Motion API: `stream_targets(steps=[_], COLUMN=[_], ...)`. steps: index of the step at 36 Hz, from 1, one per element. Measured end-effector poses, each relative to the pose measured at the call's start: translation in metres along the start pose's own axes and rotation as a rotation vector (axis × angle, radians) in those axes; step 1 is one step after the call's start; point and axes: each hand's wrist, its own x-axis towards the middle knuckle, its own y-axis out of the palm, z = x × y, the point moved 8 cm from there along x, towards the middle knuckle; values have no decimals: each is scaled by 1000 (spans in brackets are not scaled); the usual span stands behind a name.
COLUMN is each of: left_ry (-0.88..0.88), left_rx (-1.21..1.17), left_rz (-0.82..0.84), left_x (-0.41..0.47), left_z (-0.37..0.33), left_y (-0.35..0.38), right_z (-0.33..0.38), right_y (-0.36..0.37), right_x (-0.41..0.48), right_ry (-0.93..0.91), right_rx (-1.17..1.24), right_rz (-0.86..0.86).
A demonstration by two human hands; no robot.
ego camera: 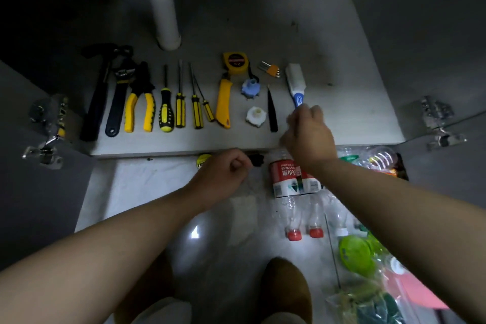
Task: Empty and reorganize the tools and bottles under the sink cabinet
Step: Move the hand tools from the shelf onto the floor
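Observation:
Tools lie in a row on the cabinet floor (263, 26): a black hammer (96, 102), a wrench (119, 97), yellow pliers (139, 105), several screwdrivers (180, 110), a yellow utility knife (223, 102), a tape measure (236, 62), hex keys (271, 70), two plastic caps (251, 87) and black tweezers (272, 113). My right hand (307, 134) grips the blue handle end of a white brush (295, 81) at the row's right end. My left hand (226, 171) is curled in a fist over the floor by the cabinet edge; it holds nothing that I can see.
A white drain pipe (163, 2) rises at the back left. Clear plastic bottles (292, 181) with red caps lie on the tiled floor beneath my right arm. Green lids (356, 252) and plastic bags sit at the lower right. Door hinges (436, 118) flank the opening.

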Motion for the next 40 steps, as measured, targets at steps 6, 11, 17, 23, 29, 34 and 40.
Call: stream_targets(steps=[6, 11, 17, 23, 29, 34, 40], left_ry=[37, -17, -48, -60, -221, -421, -582], left_rx=[-78, -141, -372, -654, -970, -1190, -1234], left_rz=[-7, -12, -72, -116, 38, 92, -265], left_x=[-1, -7, -3, -12, -33, -60, -77], left_z=[-7, -2, -12, -16, 32, 98, 178], left_y=[1, -3, -13, -32, -33, -37, -66], right_z=[-41, -45, -24, 20, 51, 71, 73], right_y=[16, 22, 10, 0, 35, 71, 95], right_x=[31, 38, 15, -23, -61, -80, -89], right_ry=[327, 435, 224, -267, -563, -650, -650], right_rx=[103, 132, 254, 214, 104, 54, -27], right_rz=[34, 128, 109, 156, 339, 422, 531])
